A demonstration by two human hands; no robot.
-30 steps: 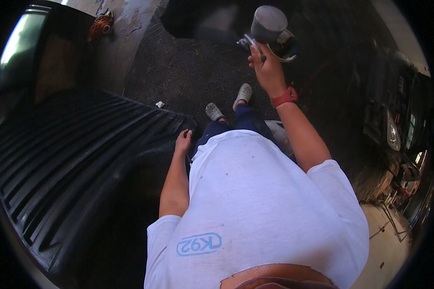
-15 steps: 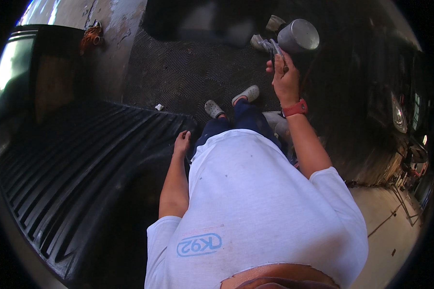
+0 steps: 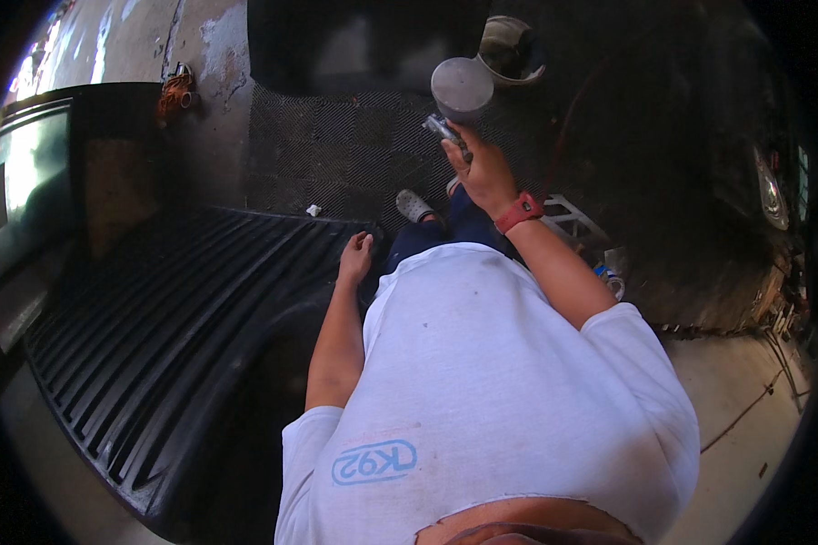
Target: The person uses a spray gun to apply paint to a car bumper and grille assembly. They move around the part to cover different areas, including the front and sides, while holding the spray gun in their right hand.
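My right hand (image 3: pixel 486 173), with a red watch on the wrist, is closed around the grip of a metal spray gun (image 3: pixel 445 133). Its round grey cup (image 3: pixel 462 86) sits at the far side of the gun, in front of an open pail (image 3: pixel 512 54) with a pale rim. Low by my left hip, my left hand (image 3: pixel 355 258) hangs with loosely bent fingers and nothing visible in it. It is nearest the edge of a black ribbed liner (image 3: pixel 182 318); whether it touches the liner I cannot tell.
A dark glossy panel (image 3: pixel 364 50) stands straight ahead over the black patterned floor mat (image 3: pixel 309 145). An orange coiled cord (image 3: pixel 177 95) lies at the far left. A white crumpled scrap (image 3: pixel 314 210) is by the liner. A pale slotted frame (image 3: pixel 573 222) lies right of my legs.
My right hand has swung left and a little closer with the spray gun, whose cup now faces differently. The pail shows more fully. My left hand stays low beside the liner.
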